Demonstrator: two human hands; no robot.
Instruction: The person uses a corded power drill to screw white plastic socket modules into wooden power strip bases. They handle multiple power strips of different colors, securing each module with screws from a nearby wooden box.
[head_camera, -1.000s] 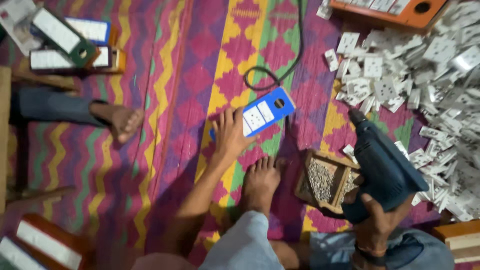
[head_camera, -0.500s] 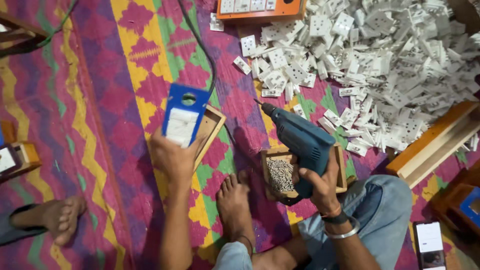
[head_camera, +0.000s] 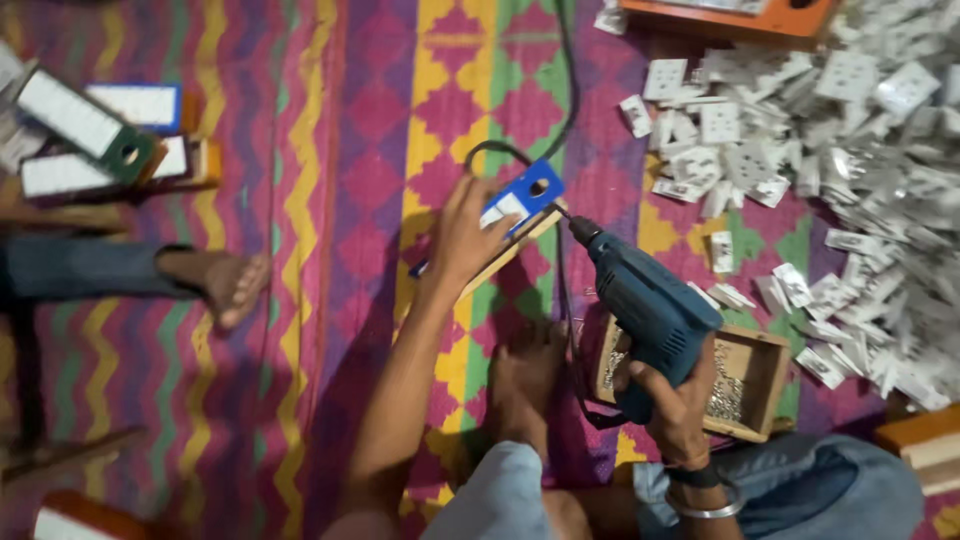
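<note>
The left hand (head_camera: 470, 235) lay palm down with its fingers spread, pressing on a blue and white plate (head_camera: 520, 205) that sat on top of a shallow wooden box (head_camera: 505, 258). Box and plate rested on the striped, zigzag-patterned mat (head_camera: 330, 150), near the middle of the scene and turned at a slant. The right hand (head_camera: 672, 400) was clenched around the grip of a blue power drill (head_camera: 650, 305), its bit end pointing up and left and meeting the right corner of the plate. A black cord (head_camera: 565, 110) ran away across the mat toward the far edge and looped just beside the plate.

Just behind the drill sat a small wooden tray (head_camera: 765, 375) holding a heap of small shiny screws (head_camera: 722, 395). The person's own bare foot (head_camera: 520, 385) lay on the mat between the two arms, near the box. A metal bangle (head_camera: 705, 510) and a dark band circled the right wrist, above a knee in blue jeans.

To the far right lay a big pile of white switch plates (head_camera: 850, 150), with an orange box (head_camera: 730, 15) at its far side. On the left, another person's bare foot (head_camera: 225, 280) rested on the mat, well apart from the work. Beyond it, at the far left, lay several more boxes with white plates in blue and green frames (head_camera: 100, 135).
</note>
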